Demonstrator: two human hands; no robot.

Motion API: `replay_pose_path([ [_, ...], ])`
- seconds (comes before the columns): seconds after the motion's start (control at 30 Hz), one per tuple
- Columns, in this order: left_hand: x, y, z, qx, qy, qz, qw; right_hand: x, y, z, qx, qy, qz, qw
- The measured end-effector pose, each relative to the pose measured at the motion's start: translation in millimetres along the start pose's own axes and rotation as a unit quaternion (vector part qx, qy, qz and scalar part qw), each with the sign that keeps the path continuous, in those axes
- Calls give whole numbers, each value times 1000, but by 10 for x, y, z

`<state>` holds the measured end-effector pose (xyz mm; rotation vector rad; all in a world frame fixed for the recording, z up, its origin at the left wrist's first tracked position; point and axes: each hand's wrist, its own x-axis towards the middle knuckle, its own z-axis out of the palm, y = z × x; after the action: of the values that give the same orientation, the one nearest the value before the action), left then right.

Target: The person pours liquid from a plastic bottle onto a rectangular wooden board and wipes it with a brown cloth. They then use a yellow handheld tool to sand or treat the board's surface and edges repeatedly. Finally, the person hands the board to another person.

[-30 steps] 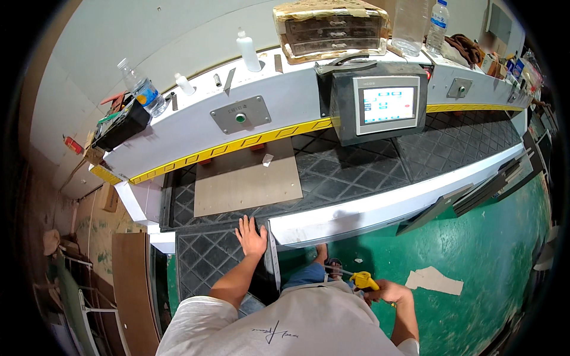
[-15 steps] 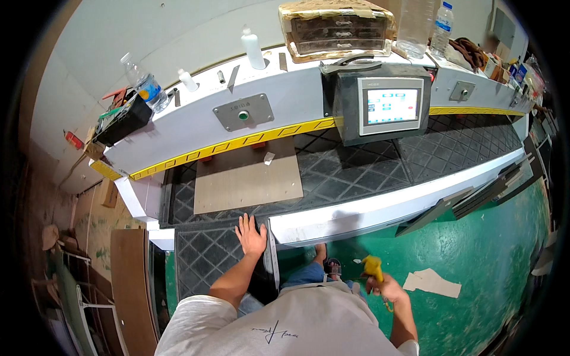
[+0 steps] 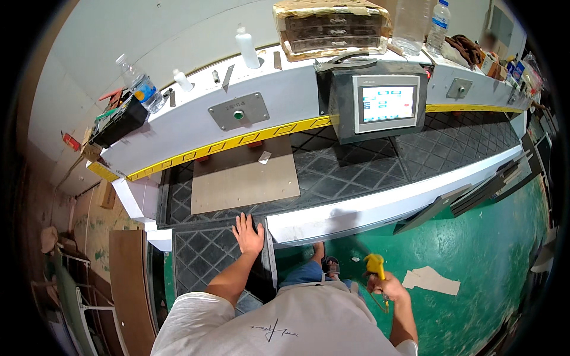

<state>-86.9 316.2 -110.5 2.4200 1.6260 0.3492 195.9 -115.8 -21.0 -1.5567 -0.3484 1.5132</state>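
My left hand [image 3: 248, 236] lies flat with fingers spread on the front edge of the black, diamond-grooved machine bed [image 3: 205, 252]. Just beyond its fingertips rests a flat wood-grain board [image 3: 237, 184], pushed partly under the yellow-edged beam. A small pale scrap [image 3: 265, 157] sits on that board. Off to the right, over the green floor, my right hand [image 3: 387, 287] is closed around a yellow air blow gun [image 3: 375, 264]. A thin yellowish hose or fitting hangs below that hand, and the gun's front end is blurred.
A control screen [image 3: 387, 102] juts out above the bed. Bottles, metal strips and a small drawer cabinet [image 3: 333, 29] stand on the white beam [image 3: 178, 133]. Dark panels [image 3: 490, 190] lean against the front at right. A torn beige piece [image 3: 431, 280] lies on the green floor.
The blow gun and right hand have shifted slightly, with the gun more upright. My left hand stays on the bed edge. The whole view has moved a little.
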Motion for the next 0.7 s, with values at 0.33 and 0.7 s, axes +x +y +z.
replay_pose_path([
  [0.33,2,-12,-4,8,-8,-3,1000,27,-58,145,-11,-42,21,999],
  [0.7,-10,-23,70,4,22,5,1000,259,144,-192,-170,-150,76,971],
])
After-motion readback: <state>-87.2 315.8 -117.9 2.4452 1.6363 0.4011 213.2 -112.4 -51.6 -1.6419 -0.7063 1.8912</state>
